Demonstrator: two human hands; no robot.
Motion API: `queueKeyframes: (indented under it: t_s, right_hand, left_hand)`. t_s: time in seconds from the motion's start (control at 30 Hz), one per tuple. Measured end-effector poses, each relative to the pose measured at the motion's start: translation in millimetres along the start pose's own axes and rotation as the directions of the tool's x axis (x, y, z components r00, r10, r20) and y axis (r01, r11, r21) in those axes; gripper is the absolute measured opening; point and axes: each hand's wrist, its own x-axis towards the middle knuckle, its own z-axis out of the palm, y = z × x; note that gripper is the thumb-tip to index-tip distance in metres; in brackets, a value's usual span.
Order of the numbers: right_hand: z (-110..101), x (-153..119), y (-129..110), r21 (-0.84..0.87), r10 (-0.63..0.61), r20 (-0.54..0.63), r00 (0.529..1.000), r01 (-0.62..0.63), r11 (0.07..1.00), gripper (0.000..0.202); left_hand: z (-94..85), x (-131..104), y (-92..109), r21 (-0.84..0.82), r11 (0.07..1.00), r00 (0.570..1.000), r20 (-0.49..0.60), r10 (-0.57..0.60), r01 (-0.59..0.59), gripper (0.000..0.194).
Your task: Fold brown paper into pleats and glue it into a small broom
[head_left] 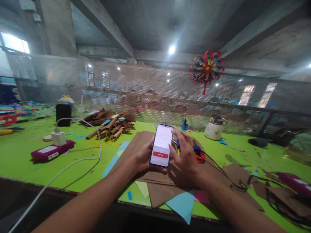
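Observation:
A smartphone (160,145) with a lit white screen and a red bar near its bottom is held upright over the brown paper sheets (139,142). My left hand (145,155) is wrapped around its left side and lower edge. My right hand (183,152) is at the phone's right edge, fingers apart, with thumb and fingertips close to or touching it. Behind my right hand lies a blue and red tool (199,156) with a black cord, partly hidden. Light blue paper (183,205) sticks out under the brown sheets at the table's front edge.
On the green table (82,139), a purple power strip (52,151) with a white charger and cable lies left. Rolled brown paper (111,127) is behind it. A white kettle-like jug (213,127) stands at right, by a mesh partition (145,84). A paper flower (207,68) hangs there.

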Motion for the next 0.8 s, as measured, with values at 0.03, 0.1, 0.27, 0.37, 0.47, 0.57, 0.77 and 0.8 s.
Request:
queueKeyframes:
  t_s: [0.03,0.1,0.27,0.37,0.47,0.57,0.77,0.8]
  right_hand:
    - [-0.5,0.2,-0.9,-0.001,0.003,0.007,1.000,-0.003,1.000,0.050]
    - [-1.5,0.6,-2.8,-0.003,0.002,0.018,1.000,-0.002,1.000,0.049]
    - [-3.0,0.8,-5.6,-0.017,-0.021,0.027,0.999,0.022,1.000,0.052]
    - [-3.3,0.3,-5.7,-0.021,-0.047,0.038,0.998,0.048,0.999,0.054]
    - [-3.7,0.1,-5.8,-0.025,-0.043,0.044,0.998,0.044,0.999,0.055]
    - [-4.1,0.3,-6.3,-0.029,-0.025,0.040,0.999,0.026,0.999,0.055]
    - [-3.3,0.8,-6.3,-0.031,-0.005,0.014,1.000,0.006,1.000,0.056]
    - [-3.1,0.9,-6.2,-0.030,-0.007,0.012,1.000,0.007,1.000,0.056]
  left_hand:
    - [0.3,0.0,0.0,-0.002,1.000,1.000,-0.005,0.001,-0.001,0.063]
    - [0.9,-0.1,0.2,-0.005,1.000,1.000,-0.012,-0.002,0.002,0.062]
    - [4.4,-0.8,0.5,-0.008,1.000,1.000,-0.022,0.004,-0.004,0.060]
    - [6.7,-1.2,0.5,0.004,1.000,0.998,-0.061,0.013,-0.013,0.060]
    - [7.6,-1.2,0.6,0.018,1.000,0.996,-0.091,0.013,-0.011,0.062]
    - [7.5,-1.3,0.8,0.013,1.000,0.996,-0.090,0.005,-0.004,0.062]
    - [4.7,-1.2,0.6,-0.013,1.000,1.000,-0.026,-0.006,0.006,0.065]
    - [4.1,-1.0,0.5,-0.015,1.000,1.000,-0.019,-0.004,0.004,0.065]
